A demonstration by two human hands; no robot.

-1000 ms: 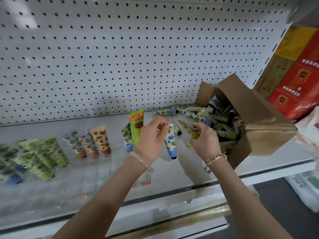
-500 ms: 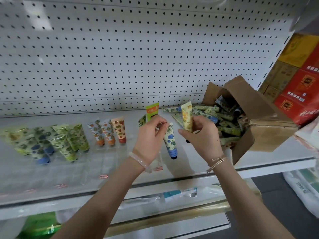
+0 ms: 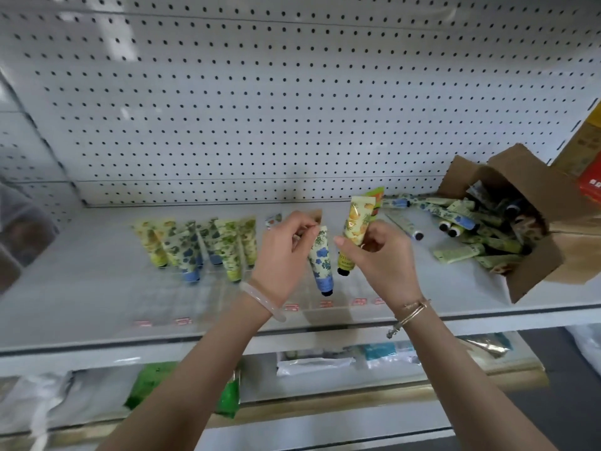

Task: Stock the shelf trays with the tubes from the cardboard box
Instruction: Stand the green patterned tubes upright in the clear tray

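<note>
Two tubes held: left hand (image 3: 282, 255) pinches blue-flower tube (image 3: 320, 260); right hand (image 3: 379, 255) grips yellow tube (image 3: 354, 234).

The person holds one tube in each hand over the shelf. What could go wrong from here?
The left grip pinches the cream blue-flowered plastic tube only by its top end; hanging cap-down, it may slip and drop.
The brown cardboard box lies on its side, spilling pale green tubes; loose ones might roll off the white shelf.
The standing patterned tubes lean together; a nudge could topple them.
</note>
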